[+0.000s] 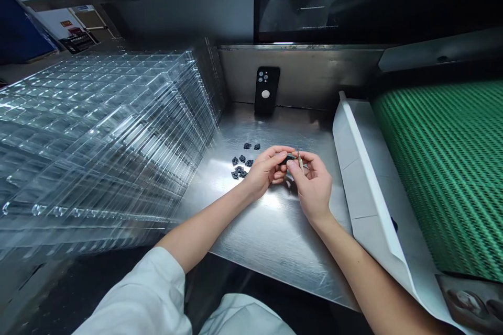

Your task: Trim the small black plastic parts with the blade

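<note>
Over the metal worktop, my left hand pinches a small black part between thumb and fingers. My right hand meets it from the other side, its thumb close against that part. A slim, light-coloured pointed tool is gripped in my right fingers, its thin tip up; I cannot tell its exact kind. Left of my hands, several small round black plastic parts with side tabs lie loose on the metal. Fingers partly hide the held part.
Tall stacks of clear plastic trays stand on the left. A black phone leans against the back wall. Along the right runs a white raised guard, with a green conveyor belt beyond it.
</note>
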`<state>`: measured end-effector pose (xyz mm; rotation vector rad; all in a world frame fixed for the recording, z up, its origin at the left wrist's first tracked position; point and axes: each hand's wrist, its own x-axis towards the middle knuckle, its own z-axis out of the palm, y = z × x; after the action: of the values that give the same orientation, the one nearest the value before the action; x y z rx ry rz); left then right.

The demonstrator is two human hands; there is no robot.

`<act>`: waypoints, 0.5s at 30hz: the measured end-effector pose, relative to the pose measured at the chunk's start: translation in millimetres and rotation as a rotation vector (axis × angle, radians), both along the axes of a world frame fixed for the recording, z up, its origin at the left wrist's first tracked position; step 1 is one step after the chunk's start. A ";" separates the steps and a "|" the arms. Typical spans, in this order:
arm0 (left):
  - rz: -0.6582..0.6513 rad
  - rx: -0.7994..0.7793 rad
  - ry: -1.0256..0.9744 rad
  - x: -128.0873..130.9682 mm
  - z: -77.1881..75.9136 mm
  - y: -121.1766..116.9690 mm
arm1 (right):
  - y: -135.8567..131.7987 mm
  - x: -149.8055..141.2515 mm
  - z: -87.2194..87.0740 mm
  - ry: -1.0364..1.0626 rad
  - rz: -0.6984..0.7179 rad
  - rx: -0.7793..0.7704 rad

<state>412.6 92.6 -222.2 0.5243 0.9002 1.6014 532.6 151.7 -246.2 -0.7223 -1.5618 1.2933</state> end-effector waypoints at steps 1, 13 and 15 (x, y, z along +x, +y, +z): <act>0.003 -0.006 0.010 -0.4 0.3 0.0 | -0.2 -0.2 0.3 0.003 0.008 0.000; -0.032 -0.014 0.088 0.1 -6.8 1.5 | 2.8 0.4 4.7 0.140 0.041 -0.189; -0.022 0.001 0.097 2.1 -6.8 1.5 | 4.5 -0.4 2.5 0.179 0.020 -0.237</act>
<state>414.7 94.1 -229.0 0.6145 0.9633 1.5674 532.1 156.2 -243.7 -0.7169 -1.2889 1.5317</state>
